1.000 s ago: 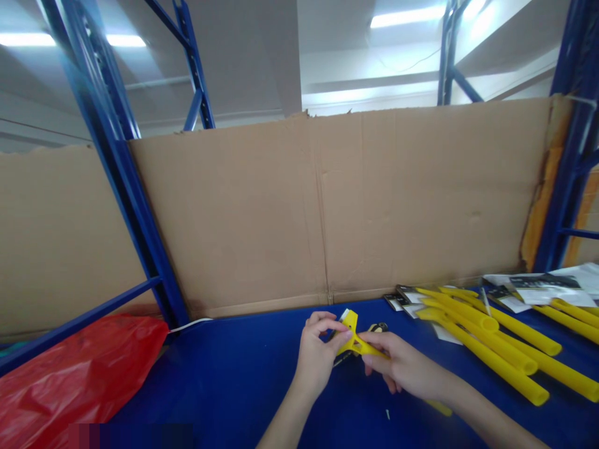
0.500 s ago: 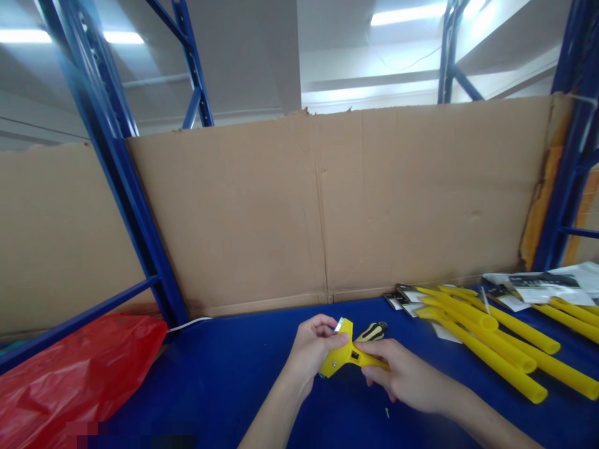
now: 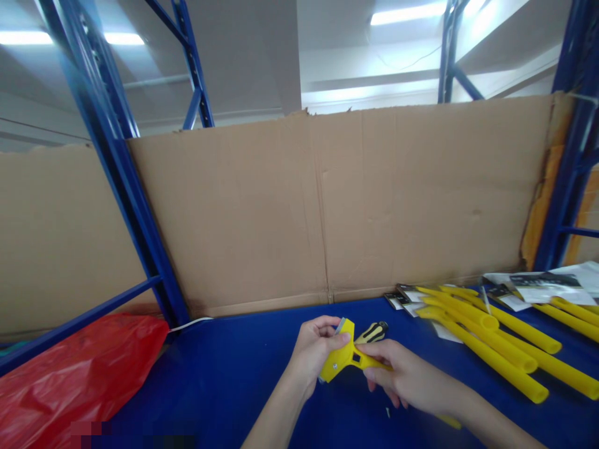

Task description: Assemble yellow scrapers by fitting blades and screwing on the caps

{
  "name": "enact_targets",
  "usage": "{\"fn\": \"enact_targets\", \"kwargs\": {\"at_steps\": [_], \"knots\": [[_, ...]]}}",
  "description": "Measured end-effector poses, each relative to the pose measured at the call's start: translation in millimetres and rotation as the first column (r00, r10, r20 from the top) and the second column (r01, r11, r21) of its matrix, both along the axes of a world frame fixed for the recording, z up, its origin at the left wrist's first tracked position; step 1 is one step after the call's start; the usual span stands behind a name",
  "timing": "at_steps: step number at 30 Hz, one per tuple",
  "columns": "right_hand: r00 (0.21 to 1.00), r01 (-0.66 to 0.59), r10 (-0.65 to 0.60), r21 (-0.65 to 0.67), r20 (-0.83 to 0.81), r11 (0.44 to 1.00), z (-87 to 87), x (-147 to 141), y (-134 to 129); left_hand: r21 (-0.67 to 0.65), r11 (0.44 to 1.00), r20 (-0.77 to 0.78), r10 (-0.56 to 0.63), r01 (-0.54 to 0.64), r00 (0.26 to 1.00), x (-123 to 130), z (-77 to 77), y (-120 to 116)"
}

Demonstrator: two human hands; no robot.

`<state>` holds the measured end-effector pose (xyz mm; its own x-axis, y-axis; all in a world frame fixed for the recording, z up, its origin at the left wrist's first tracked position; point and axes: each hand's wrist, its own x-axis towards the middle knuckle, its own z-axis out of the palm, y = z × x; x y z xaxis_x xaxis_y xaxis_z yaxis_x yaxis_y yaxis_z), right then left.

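A yellow scraper [image 3: 337, 360] with a wide head and a metal edge is between my hands, above the blue table. My left hand [image 3: 316, 347] closes round the head, thumb on its face and fingers by the edge. With my right hand [image 3: 397, 374] I grip the scraper's neck, thumb and fingers pressed on it. Just behind lies a screwdriver [image 3: 373, 332] with a black and cream handle, partly covered by my hand and the scraper. A tiny light-coloured piece [image 3: 388, 412], perhaps a screw, lies on the table. Under my right forearm shows a yellow end [image 3: 450, 421]; what it belongs to is hidden.
Several yellow tubes [image 3: 505, 365] lie to the right, with packaging cards [image 3: 552, 290] behind them. A red plastic bag [image 3: 79, 374] is at the left. Cardboard [image 3: 262, 212] walls off the back of the blue table [image 3: 224, 374], between blue rack posts [image 3: 154, 249].
The scraper has tilted slightly in my hands, its edge looking darker now. A yellow end has come into sight below my right forearm. Both hands keep their grip.
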<state>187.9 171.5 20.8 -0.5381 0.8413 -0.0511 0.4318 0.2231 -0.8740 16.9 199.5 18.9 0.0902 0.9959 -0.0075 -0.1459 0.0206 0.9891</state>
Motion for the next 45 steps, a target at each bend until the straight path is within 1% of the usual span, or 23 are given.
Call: {"fn": "enact_targets", "kwargs": {"at_steps": [2, 4, 5, 8, 10, 13, 16, 20, 22, 23, 24, 25, 27, 28, 29, 31, 32, 34, 37, 40, 43, 44, 45], "knots": [[1.0, 0.015, -0.016, -0.032, -0.01, 0.999, 0.8, -1, 1, 0.078, 0.997, -0.012, 0.032, -0.031, 0.999, 3, -2.2, 0], [1.0, 0.025, -0.026, -0.052, -0.012, 0.998, 1.6, -1, 1, 0.153, 0.988, -0.02, 0.027, -0.023, 0.999, 6, -4.2, 0], [1.0, 0.025, -0.026, -0.061, -0.012, 0.998, 1.9, -1, 1, 0.171, 0.985, -0.023, 0.013, -0.009, 1.0, 6, -4.7, 0], [1.0, 0.017, -0.018, -0.088, -0.007, 0.996, 3.0, -1, 1, 0.138, 0.989, -0.028, -0.042, 0.045, 0.999, 4, -3.7, -2], [1.0, 0.014, -0.014, -0.103, -0.003, 0.995, 4.2, -2, 0, 0.111, 0.993, -0.026, -0.049, 0.052, 0.998, 3, -1.9, -4], [1.0, 0.019, -0.02, -0.124, -0.008, 0.992, 6.6, -2, -1, 0.129, 0.991, -0.022, -0.035, 0.038, 0.999, 3, -0.3, -5], [0.999, 0.04, -0.041, -0.159, -0.004, 0.986, 7.5, -3, -2, 0.158, 0.987, -0.026, -0.03, 0.034, 0.999, 5, -2.0, -5], [0.999, 0.032, -0.036, -0.165, -0.018, 0.986, 4.6, -3, -1, 0.205, 0.979, -0.123, 0.006, 0.02, 0.992, 7, -8.5, -1], [0.999, 0.028, -0.036, -0.168, -0.041, 0.985, 3.1, -4, 0, 0.251, 0.968, -0.218, 0.052, 0.004, 0.975, 7, -11.8, 0], [0.998, 0.027, -0.037, -0.174, -0.056, 0.984, 2.8, -4, 0, 0.303, 0.953, -0.285, 0.09, 0.001, 0.954, 6, -12.8, 0], [0.997, 0.023, -0.037, -0.185, -0.075, 0.982, 2.8, -4, 0, 0.377, 0.926, -0.368, 0.137, 0.013, 0.92, 5, -13.3, -1], [0.995, 0.018, -0.037, -0.201, -0.095, 0.979, 3.1, -3, 0, 0.461, 0.886, -0.459, 0.192, 0.048, 0.868, 4, -13.2, -2], [0.99, 0.01, -0.044, -0.24, -0.136, 0.971, 4.1, -2, 0, 0.593, 0.785, -0.628, 0.314, 0.177, 0.712, 2, -11.2, -6], [0.986, 0.011, -0.054, -0.259, -0.157, 0.966, 4.6, 0, 0, 0.619, 0.743, -0.694, 0.364, 0.255, 0.621, 0, -9.4, -9], [0.982, 0.016, -0.067, -0.276, -0.177, 0.961, 5.0, 1, 0, 0.619, 0.714, -0.745, 0.402, 0.328, 0.532, -2, -7.3, -12], [0.974, 0.026, -0.091, -0.298, -0.206, 0.954, 5.3, 5, 1, 0.582, 0.685, -0.81, 0.44, 0.439, 0.388, -4, -2.5, -18], [0.973, 0.029, -0.097, -0.305, -0.21, 0.952, 5.4, 6, 1, 0.554, 0.679, -0.832, 0.44, 0.482, 0.337, -5, -0.2, -21], [0.975, 0.034, -0.099, -0.312, -0.196, 0.949, 5.7, 9, 2, 0.507, 0.68, -0.861, 0.428, 0.53, 0.275, -6, 3.5, -26], [0.978, 0.062, -0.12, -0.314, -0.169, 0.948, 7.2, 9, 2, 0.472, 0.68, -0.878, 0.422, 0.56, 0.227, -5, 6.1, -29], [0.975, 0.086, -0.145, -0.317, -0.169, 0.945, 9.6, 8, 0, 0.462, 0.665, -0.874, 0.455, 0.587, 0.172, -4, 5.9, -29], [0.97, 0.043, -0.124, -0.352, -0.21, 0.935, 14.3, 8, -2, 0.457, 0.667, -0.858, 0.506, 0.589, 0.093, -2, 4.0, -27], [0.965, 0.017, -0.111, -0.365, -0.239, 0.931, 16.6, 9, -3, 0.456, 0.668, -0.854, 0.515, 0.588, 0.076, -1, 2.8, -26], [0.959, -0.019, -0.092, -0.386, -0.268, 0.922, 19.1, 11, -4, 0.459, 0.67, -0.852, 0.519, 0.584, 0.075, -1, 1.2, -24]]}}
